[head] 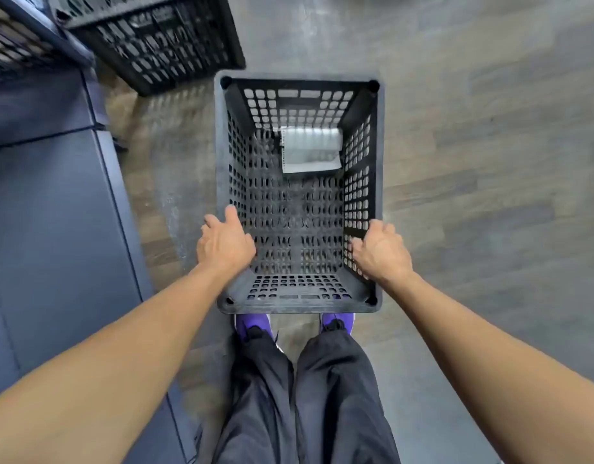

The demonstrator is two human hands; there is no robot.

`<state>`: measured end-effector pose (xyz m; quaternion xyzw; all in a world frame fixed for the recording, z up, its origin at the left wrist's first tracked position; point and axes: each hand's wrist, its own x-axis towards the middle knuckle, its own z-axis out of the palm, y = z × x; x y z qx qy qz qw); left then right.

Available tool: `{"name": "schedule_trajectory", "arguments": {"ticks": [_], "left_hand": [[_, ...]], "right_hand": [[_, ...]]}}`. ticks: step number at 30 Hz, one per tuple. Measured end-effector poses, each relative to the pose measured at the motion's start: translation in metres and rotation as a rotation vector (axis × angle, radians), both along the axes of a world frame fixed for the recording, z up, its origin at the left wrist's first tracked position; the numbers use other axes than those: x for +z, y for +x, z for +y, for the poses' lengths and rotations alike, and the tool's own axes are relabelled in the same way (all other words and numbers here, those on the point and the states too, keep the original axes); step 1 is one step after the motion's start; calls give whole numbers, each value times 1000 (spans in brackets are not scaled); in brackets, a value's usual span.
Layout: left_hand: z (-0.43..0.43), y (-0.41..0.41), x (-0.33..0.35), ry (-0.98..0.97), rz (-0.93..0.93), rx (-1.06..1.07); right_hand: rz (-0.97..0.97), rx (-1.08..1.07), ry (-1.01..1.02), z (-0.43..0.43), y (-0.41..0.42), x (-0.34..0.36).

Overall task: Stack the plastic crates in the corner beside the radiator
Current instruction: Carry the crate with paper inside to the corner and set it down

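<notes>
A black perforated plastic crate (297, 77) sits upright in front of my feet, open side up. A white sheet of paper (310, 149) lies inside it near the far wall. My left hand (223, 244) rests on the crate's left rim with the fingers over its outer side. My right hand (381, 251) curls over the right rim, fingers hooked on the wall. A second black crate (161, 45) stands on the floor at the upper left, seen at an angle.
A dark blue cabinet or counter (54, 212) runs along the left side. Another dark grid-like object (11, 45) lies at the top left corner. Grey wood-look floor (489, 145) spreads to the right. My legs and purple shoes (252, 324) are below the crate.
</notes>
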<state>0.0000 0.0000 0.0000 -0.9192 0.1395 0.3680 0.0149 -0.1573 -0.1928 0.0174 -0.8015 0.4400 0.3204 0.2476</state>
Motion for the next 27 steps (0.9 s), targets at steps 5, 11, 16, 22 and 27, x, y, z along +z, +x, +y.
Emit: {"name": "schedule_trajectory", "arguments": {"ticks": [5, 11, 16, 22, 27], "left_hand": [[-2, 14, -30, -53, 80, 187], [-5, 16, -41, -123, -147, 275], [-12, 30, -36, -30, -181, 323], [-18, 50, -4, 29, -223, 279], [-27, 47, 44, 31, -209, 310]], "right_hand": [[22, -146, -77, -2, 9, -27], [35, -413, -92, -5, 26, -43], [55, -454, -87, -25, 23, -36], [-62, -463, -161, -37, 25, -9], [-151, -471, -166, -48, 23, 37]]}}
